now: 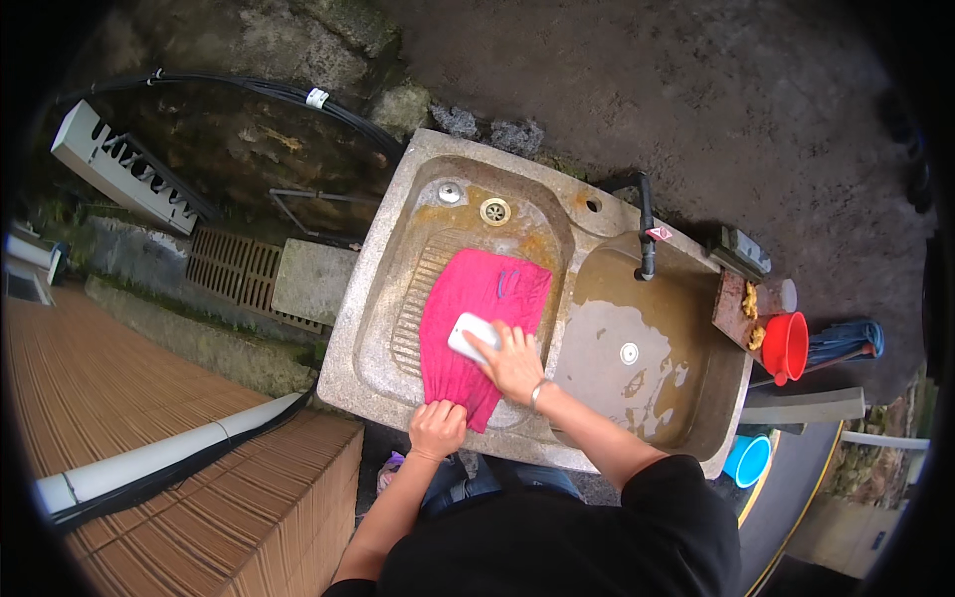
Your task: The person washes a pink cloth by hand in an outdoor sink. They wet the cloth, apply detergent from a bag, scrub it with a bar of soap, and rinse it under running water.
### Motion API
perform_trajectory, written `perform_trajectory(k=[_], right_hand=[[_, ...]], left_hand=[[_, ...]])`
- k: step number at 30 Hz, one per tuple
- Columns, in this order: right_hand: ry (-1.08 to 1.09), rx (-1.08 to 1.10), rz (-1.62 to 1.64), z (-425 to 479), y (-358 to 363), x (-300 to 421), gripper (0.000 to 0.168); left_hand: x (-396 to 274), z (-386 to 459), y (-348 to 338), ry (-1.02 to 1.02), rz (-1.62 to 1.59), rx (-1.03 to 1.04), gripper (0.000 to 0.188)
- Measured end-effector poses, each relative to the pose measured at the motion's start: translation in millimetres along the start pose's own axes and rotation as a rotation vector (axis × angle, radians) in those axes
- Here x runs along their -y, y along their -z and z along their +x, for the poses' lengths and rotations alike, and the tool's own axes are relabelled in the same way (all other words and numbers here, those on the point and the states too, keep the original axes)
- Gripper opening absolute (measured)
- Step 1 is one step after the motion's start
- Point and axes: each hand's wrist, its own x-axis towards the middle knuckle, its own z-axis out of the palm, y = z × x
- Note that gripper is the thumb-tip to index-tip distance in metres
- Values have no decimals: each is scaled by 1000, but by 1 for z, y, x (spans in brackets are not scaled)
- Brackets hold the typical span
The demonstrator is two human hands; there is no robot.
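Note:
A wet pink cloth garment (477,298) with a small blue drawstring lies spread over the ribbed washboard surface (410,328) in the left basin of a stone sink (380,224). My left hand (436,429) grips the garment's near edge at the basin's front rim. In my right hand (515,362) is a white, rounded scrubbing brush or similar block (474,337), held against the middle of the fabric; its underside is hidden. A metal bracelet is around my right wrist.
Water stands in the right basin (629,388), beneath a black faucet (646,231). A red plastic dipper (785,347) is at the sink's right end, with a blue bucket (747,461) below. A tiled wall (186,448) with a white pipe (179,448) flanks the left.

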Motion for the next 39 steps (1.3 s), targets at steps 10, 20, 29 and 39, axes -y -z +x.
perform_trajectory(k=[10, 20, 29, 39], right_hand=[[-273, -630, 560, 13, 16, -109, 62], [-1846, 48, 266, -159, -138, -231, 73], [-242, -217, 1350, -40, 20, -95, 65], [211, 23, -19, 5, -1, -11, 62]], left_hand=[[-3, 8, 3, -23, 24, -8, 8], [-15, 19, 14, -58, 57, 33, 25], [-12, 15, 7, -5, 35, 12, 16], [-5, 15, 3, -20, 27, -85, 22]])
